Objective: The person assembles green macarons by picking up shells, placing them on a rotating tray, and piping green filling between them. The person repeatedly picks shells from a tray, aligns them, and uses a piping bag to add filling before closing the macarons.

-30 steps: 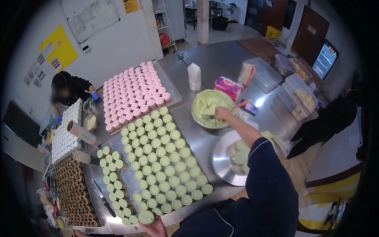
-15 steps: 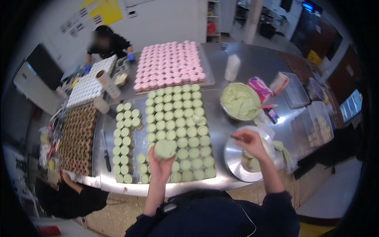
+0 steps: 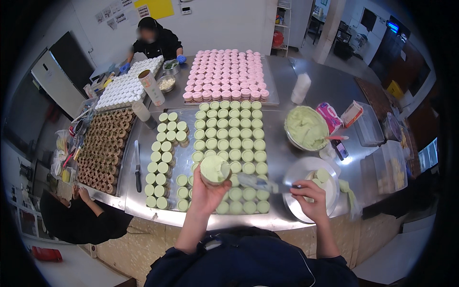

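My left hand (image 3: 206, 195) is wrapped round a small round cup dessert (image 3: 213, 168) and holds it up over the green rows. Pale green cream covers its top, with an uneven swirl at the right side. In my right hand (image 3: 311, 200) is the handle of a spatula (image 3: 260, 183). Its cream-smeared blade, somewhat blurred, points left toward the dessert, a little apart from it. Beneath my right hand stands a round metal turntable (image 3: 297, 206) bearing green-topped pieces (image 3: 322, 175). Rows of green-topped cups (image 3: 234, 142) fill the tray in front of me.
A bowl of green cream (image 3: 306, 129) stands at right, near a phone (image 3: 340, 149) and a green piping bag (image 3: 349, 193). Pink-topped cups (image 3: 227, 74) are at the back, brown ones (image 3: 103, 148) at left. A knife (image 3: 137, 167) lies between trays. Two other people work at the left.
The spatula has swung left from above the turntable toward the held dessert. The dessert's top now shows an uneven swirl of cream. My view has shifted slightly.
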Demonstrator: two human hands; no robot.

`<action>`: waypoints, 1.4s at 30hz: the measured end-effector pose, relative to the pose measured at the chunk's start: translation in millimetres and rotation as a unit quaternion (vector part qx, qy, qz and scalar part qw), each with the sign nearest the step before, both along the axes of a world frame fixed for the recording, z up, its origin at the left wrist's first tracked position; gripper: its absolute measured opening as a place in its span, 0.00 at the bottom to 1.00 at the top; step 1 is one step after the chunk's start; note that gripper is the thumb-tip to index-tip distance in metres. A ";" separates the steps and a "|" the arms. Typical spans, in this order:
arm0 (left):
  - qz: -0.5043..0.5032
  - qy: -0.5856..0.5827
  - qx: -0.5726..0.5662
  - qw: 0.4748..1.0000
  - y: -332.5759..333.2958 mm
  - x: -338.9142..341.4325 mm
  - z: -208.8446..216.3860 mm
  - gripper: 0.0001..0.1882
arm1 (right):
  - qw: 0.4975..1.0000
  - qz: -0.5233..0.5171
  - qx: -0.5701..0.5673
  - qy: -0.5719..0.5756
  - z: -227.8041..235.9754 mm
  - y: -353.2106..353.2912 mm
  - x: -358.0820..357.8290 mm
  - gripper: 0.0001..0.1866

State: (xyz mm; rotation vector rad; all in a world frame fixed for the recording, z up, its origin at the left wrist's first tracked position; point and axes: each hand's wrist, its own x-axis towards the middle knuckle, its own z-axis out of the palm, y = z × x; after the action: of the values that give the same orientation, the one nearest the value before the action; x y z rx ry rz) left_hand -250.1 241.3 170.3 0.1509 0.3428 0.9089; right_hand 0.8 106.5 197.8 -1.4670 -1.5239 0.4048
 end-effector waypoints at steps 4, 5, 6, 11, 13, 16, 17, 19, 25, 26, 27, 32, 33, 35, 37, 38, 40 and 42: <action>-0.048 0.046 0.009 0.998 -2.6 -3.5 5.4 0.21 | 1.000 0.019 0.018 0.004 12.3 11.6 -5.0 0.13; -0.062 0.071 0.006 0.996 -4.5 -2.8 5.6 0.21 | 0.998 0.029 0.044 -0.024 15.9 17.3 -7.5 0.13; -0.073 0.091 0.001 0.993 -6.3 -2.2 5.1 0.21 | 0.995 0.039 0.061 -0.065 19.8 23.5 -9.6 0.13; -0.086 0.019 -0.016 0.996 -10.1 -2.8 -2.0 0.21 | 0.970 0.128 0.085 -0.188 26.5 33.3 -25.4 0.15; -0.091 -0.002 -0.009 0.996 -9.0 -5.0 -2.6 0.21 | 0.973 0.172 0.072 -0.138 22.3 27.8 -29.0 0.15; 0.015 0.093 -0.024 0.995 -20.2 -2.9 -1.9 0.20 | 0.984 0.167 -0.009 0.052 10.7 16.5 -33.6 0.14; 0.043 0.095 -0.004 0.995 -22.3 -0.6 -1.1 0.19 | 0.978 0.151 -0.043 0.134 7.2 14.4 -34.2 0.13; 0.113 0.089 0.020 0.989 -27.0 3.5 -0.3 0.19 | 0.952 0.091 -0.125 0.265 2.7 10.3 -35.7 0.12; 0.185 0.072 0.127 0.972 -38.6 10.9 -2.2 0.18 | 0.986 0.026 -0.051 0.158 6.5 9.6 -51.1 0.13; 0.185 0.067 0.135 0.971 -39.8 11.0 -2.3 0.17 | 0.993 0.029 -0.020 0.114 8.8 10.2 -53.8 0.14; 0.184 0.072 0.107 0.974 -41.0 11.5 -2.3 0.17 | 0.998 0.029 0.009 0.063 10.9 11.1 -56.6 0.14; 0.186 0.125 0.130 0.966 -46.9 10.9 -3.3 0.19 | 0.987 0.072 0.084 -0.117 16.1 5.3 -70.9 0.16; 0.191 0.131 0.106 0.967 -46.3 9.8 -4.1 0.21 | 0.988 0.085 0.077 -0.105 16.5 2.9 -71.8 0.16; 0.203 0.133 0.086 0.966 -43.2 7.1 -6.8 0.23 | 0.989 0.114 0.049 -0.078 15.8 -0.9 -71.1 0.15; 0.163 0.088 0.064 0.981 -41.5 -0.5 -8.8 0.24 | 0.994 0.100 0.020 0.043 12.1 -1.3 -70.6 0.14; 0.149 0.077 0.036 0.985 -40.2 -4.1 -9.4 0.24 | 0.991 0.089 0.011 0.096 10.5 -0.8 -68.7 0.13; 0.099 -0.032 0.056 0.993 -39.2 -10.0 -9.5 0.28 | 0.986 0.057 -0.033 0.155 9.9 -0.2 -60.6 0.12; 0.128 0.055 -0.030 0.990 -42.8 -7.2 -10.7 0.30 | 0.982 0.020 -0.050 0.179 9.6 2.6 -54.2 0.11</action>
State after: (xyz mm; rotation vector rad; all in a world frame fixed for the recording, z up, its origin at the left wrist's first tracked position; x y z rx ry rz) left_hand -257.3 198.5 159.6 0.1040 0.4995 1.1455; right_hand -53.4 109.1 207.4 -1.3546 -1.2590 0.7364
